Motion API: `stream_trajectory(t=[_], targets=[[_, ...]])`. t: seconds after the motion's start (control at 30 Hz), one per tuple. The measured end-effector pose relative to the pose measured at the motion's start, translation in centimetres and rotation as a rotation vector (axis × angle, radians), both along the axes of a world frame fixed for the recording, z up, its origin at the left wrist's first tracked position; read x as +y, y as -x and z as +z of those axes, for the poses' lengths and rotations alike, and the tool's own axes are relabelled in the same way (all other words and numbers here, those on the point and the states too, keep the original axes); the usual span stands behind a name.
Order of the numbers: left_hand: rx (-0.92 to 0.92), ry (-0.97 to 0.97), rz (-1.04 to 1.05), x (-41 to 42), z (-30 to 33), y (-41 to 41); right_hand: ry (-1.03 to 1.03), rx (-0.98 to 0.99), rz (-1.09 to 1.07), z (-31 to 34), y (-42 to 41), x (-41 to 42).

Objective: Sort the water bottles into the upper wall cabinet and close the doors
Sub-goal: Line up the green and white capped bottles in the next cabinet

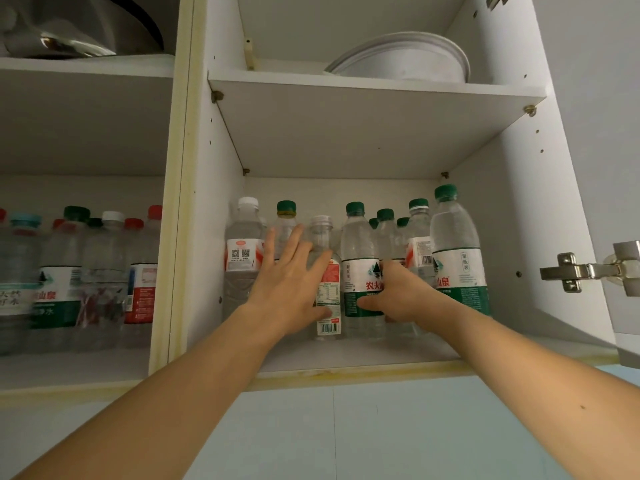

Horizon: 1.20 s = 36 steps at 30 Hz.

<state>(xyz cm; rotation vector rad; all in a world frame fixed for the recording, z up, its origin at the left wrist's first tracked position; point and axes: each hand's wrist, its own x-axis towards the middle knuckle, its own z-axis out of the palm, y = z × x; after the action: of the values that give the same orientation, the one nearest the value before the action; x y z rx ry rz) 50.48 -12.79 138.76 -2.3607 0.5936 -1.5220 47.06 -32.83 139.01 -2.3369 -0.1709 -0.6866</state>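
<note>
The right compartment of the upper wall cabinet point(512, 216) holds a crowd of water bottles on its lower shelf. The left hand point(289, 289), fingers spread straight, presses the capless red-labelled bottle point(327, 271); the right hand point(398, 296) grips the green-labelled bottle point(360, 258) beside it. A white basin point(401, 58) sits on the upper shelf. More bottles point(76, 271) fill the left compartment; bare shelf shows before both groups.

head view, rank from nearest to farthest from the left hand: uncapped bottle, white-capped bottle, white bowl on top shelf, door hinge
1. uncapped bottle, under the left hand, touching it.
2. white-capped bottle, just to its left.
3. white bowl, upper shelf.
4. door hinge, far right.
Bowl and hinge are close to call.
</note>
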Motion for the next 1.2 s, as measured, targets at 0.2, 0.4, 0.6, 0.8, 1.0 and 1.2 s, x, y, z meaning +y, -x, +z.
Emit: stream_trajectory(t=[0.2, 0.4, 0.6, 0.8, 1.0, 1.2], targets=[[-0.024, -0.015, 0.009, 0.1, -0.1, 0.0, 0.076, -0.081, -0.085, -0.3, -0.7, 0.5], [-0.019, -0.008, -0.011, 0.0, -0.1, 0.0, 0.061, -0.099, -0.058, -0.6, -0.8, 0.3], [-0.012, 0.007, -0.062, 0.1, -0.3, 0.4, 0.104, -0.142, -0.053, -0.9, 0.2, 0.2], [-0.053, 0.067, -0.199, 0.5, -0.2, 1.2, 0.227, -0.555, -0.066, -1.0, 3.6, -0.7], [-0.1, 0.14, -0.318, -0.1, 0.0, 2.4, 0.329, -0.923, -0.309, -1.6, 7.0, -4.5], [-0.094, 0.148, -0.405, -1.6, 0.5, 3.3, 0.06, -0.504, -0.319, -3.3, 7.2, -7.8]])
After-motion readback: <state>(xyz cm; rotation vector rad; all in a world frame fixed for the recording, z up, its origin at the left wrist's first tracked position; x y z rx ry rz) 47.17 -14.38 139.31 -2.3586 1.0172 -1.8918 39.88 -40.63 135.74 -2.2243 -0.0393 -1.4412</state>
